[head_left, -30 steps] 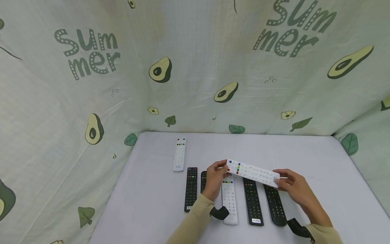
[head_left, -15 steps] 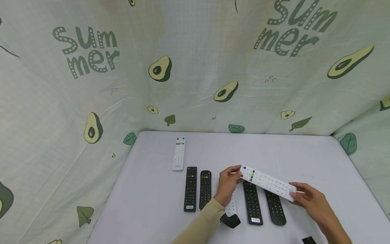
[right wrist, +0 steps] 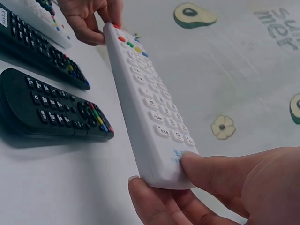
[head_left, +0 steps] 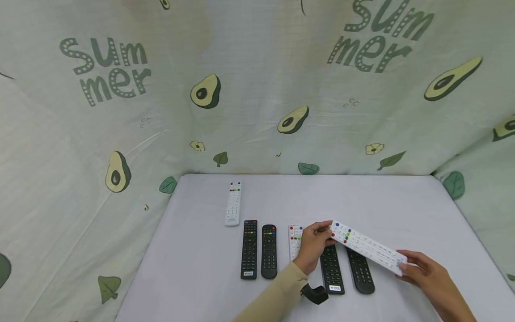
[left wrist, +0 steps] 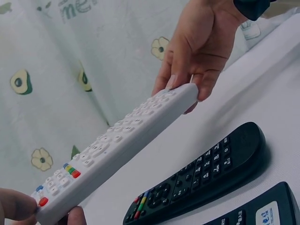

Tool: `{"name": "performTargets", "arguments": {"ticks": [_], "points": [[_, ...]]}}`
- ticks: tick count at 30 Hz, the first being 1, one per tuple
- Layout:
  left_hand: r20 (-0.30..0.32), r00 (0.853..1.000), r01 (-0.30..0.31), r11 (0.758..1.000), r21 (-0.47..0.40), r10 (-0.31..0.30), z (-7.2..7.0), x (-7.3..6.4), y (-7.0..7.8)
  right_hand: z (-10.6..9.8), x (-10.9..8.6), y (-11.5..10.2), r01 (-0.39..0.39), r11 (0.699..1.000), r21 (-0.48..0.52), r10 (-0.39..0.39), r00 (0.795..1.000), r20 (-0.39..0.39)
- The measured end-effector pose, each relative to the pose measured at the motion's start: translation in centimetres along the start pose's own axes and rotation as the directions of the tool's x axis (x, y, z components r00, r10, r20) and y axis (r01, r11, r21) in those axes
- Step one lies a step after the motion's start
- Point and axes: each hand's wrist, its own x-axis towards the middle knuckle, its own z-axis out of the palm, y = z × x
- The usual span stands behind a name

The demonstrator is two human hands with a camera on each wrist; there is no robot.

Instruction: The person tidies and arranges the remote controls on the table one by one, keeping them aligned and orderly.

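Note:
Both hands hold one white remote control [head_left: 368, 247] above the table, tilted down toward the right. My left hand [head_left: 313, 246] pinches its end with the coloured buttons. At the other end, my right hand [head_left: 426, 273] grips it between thumb and fingers; in the right wrist view the thumb lies on its face near a blue logo. Below it on the table lie a rounded black remote [head_left: 360, 273] and a black remote with a white label [head_left: 332, 270], both partly covered. Another white remote [head_left: 295, 239] is partly hidden behind my left hand and forearm.
Further left lie a rounded black remote [head_left: 269, 250] and a black remote with a label [head_left: 249, 250]. One white remote [head_left: 233, 203] lies farther back. The white table [head_left: 193, 250] meets a patterned cloth wall [head_left: 249, 89] at its back edge.
Both hands have carried the held white remote to the right and slightly nearer, and it slants more. The rounded black remote and the white remote near my left hand have come more into view.

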Motion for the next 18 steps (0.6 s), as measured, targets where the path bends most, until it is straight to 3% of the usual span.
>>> {"name": "performTargets", "arguments": {"ticks": [6, 14, 18], "points": [[0.024, 1.0, -0.001, 1.0, -0.008, 0.001, 1.3, 0.0, -0.1, -0.7, -0.3, 1.4, -0.043, 0.999, -0.015, 0.043, 0.999, 0.03], [0.036, 0.999, 0.029, 0.999, -0.044, -0.027, 2.7, 0.3, -0.6, -1.2, -0.8, 3.0, -0.023, 0.999, 0.03, 0.02, 0.995, 0.096], [0.048, 0.998, 0.032, 0.998, -0.057, -0.029, 3.3, 0.5, -1.0, -1.4, -1.0, 3.5, -0.041, 0.999, -0.018, 0.043, 0.987, 0.152]]}}
